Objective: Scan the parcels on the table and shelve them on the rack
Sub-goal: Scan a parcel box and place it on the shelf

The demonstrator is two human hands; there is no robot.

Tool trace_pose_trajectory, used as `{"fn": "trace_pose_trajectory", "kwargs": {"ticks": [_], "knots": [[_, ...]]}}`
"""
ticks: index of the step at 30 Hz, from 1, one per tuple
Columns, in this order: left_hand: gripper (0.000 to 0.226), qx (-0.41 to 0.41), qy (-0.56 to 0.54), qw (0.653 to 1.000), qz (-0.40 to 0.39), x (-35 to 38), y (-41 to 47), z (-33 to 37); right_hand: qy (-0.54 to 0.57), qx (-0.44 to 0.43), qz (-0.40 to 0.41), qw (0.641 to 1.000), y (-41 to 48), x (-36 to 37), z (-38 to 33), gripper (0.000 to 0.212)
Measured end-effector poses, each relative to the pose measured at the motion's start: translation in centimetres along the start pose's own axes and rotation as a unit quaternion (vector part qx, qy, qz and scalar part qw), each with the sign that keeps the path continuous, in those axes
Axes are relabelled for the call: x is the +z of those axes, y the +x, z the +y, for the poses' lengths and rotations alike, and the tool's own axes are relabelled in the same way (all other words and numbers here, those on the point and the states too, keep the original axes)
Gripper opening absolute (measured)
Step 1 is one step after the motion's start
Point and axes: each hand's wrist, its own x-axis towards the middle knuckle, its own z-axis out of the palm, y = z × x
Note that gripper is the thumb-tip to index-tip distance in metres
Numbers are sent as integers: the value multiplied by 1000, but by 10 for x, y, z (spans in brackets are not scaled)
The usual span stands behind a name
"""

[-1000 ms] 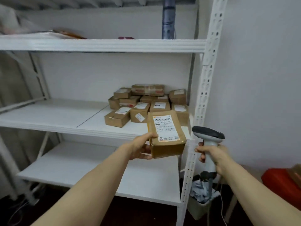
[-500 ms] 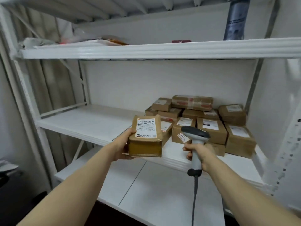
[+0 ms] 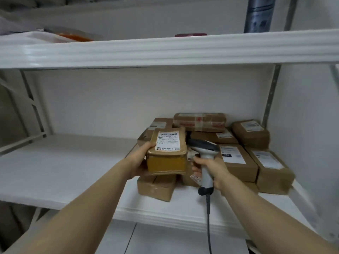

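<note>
My left hand (image 3: 140,162) grips a brown taped parcel (image 3: 167,154) with a white barcode label on top, held above the middle shelf (image 3: 60,169) of the white rack. Just to its right, my right hand (image 3: 211,169) holds a grey and white barcode scanner (image 3: 205,153) by its handle, cable hanging down. Several brown parcels (image 3: 238,156) are stacked on the right part of that shelf, behind and below the held one. A small parcel (image 3: 156,186) lies directly under it.
The upper shelf (image 3: 165,50) runs across above, carrying a dark blue roll (image 3: 260,13), a red item (image 3: 190,35) and bags at the left. A lower shelf (image 3: 165,241) shows beneath. The rack's right post (image 3: 271,96) stands beside the stack.
Both hands and the view have closed in on the middle shelf. The held parcel has moved from in front of the rack to above the stacked parcels, with the scanner beside it.
</note>
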Motion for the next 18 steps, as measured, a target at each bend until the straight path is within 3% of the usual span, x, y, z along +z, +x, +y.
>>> {"fn": "trace_pose_trajectory", "kwargs": {"ticks": [11, 14, 18], "knots": [[43, 25, -13, 979, -200, 82, 81, 42, 79, -61, 152, 983, 16, -52, -33, 25], [40, 24, -25, 977, -212, 83, 90, 45, 85, -69, 158, 981, 23, -55, -34, 26], [44, 29, -3, 984, -173, 57, 95, 43, 84, -68, 132, 985, 37, -35, -30, 24]]}}
